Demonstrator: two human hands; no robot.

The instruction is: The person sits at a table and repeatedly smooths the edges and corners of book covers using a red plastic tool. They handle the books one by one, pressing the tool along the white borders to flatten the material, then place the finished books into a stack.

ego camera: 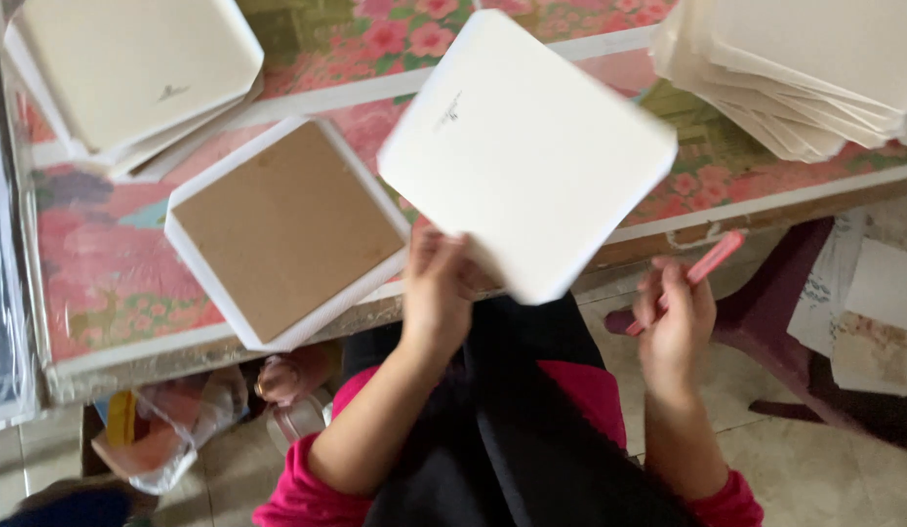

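Observation:
My left hand (436, 288) grips the lower corner of a white square card sheet (526, 151) and holds it tilted above the table edge. Over my lap, my right hand (676, 322) is closed around a slim pink tool (702, 268) that points up and to the right. On the flowered tablecloth (92, 254), just left of my left hand, lies a white square tray with a brown inside (287, 229).
A pile of white sheets (131, 73) sits at the table's far left, and another pile (800, 73) at the far right. A dark red stool (775, 312) and loose papers (868, 303) are on the tiled floor to my right. Plastic bags (170, 429) lie under the table.

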